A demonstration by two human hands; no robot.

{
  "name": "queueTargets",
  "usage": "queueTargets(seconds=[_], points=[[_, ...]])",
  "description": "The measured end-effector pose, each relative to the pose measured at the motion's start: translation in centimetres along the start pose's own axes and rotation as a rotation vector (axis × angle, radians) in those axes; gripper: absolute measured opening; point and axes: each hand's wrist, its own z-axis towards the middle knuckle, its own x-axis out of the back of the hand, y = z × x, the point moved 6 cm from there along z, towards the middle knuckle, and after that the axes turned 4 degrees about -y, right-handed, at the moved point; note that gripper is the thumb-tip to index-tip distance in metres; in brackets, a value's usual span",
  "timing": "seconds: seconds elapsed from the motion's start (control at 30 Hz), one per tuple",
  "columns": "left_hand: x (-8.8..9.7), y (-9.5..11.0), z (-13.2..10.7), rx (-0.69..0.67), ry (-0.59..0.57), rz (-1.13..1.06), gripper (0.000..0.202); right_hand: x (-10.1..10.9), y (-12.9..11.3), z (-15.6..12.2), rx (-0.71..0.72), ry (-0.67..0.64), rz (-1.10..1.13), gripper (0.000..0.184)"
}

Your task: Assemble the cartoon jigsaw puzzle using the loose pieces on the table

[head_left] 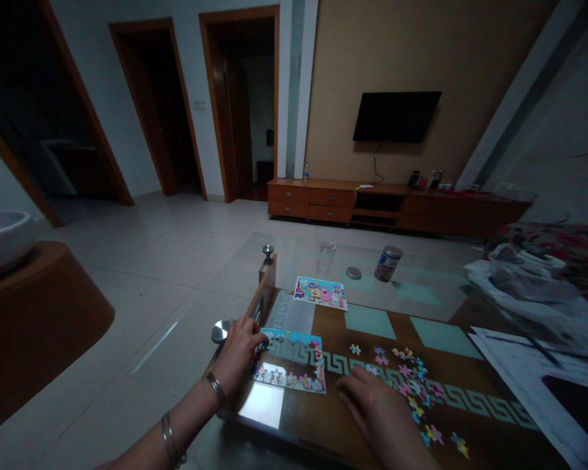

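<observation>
A partly assembled jigsaw puzzle (294, 382) lies on the glass-topped table, its border joined around a gap in the middle. At its left edge my left hand (242, 343) has its fingers curled down onto the border pieces. My right hand (377, 405) is low over the table, between the puzzle and a scatter of loose jigsaw pieces (414, 385). Its fingers are bent and close together; whatever is between them, if anything, is hidden. Behind the puzzle lies a cartoon picture card (321, 293).
Farther back on the glass stand a clear drinking glass (326, 256), a round metal lid (353, 272) and a printed tin (388, 263). Papers (514, 365) and a plastic bag (514, 281) are at the right. Metal knobs (220, 331) rise along the table's left side.
</observation>
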Motion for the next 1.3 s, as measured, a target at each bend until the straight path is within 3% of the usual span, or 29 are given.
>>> queueTargets(seconds=[0.2,0.7,1.0,1.3], points=[[-0.1,-0.1,0.1,-0.006,-0.023,-0.005,0.025,-0.2,0.0,0.0,-0.002,0.024,-0.008,0.028],[0.1,0.1,0.1,0.011,-0.035,0.007,0.025,-1.1,-0.3,0.1,0.005,-0.063,0.021,0.029],[1.0,-0.1,-0.2,0.038,0.091,-0.004,0.024,-1.1,0.0,0.0,0.044,0.003,0.049,0.029],[1.0,-0.3,-0.2,0.02,0.096,0.002,0.018,-0.7,-0.2,-0.1,0.021,-0.007,0.067,0.028]])
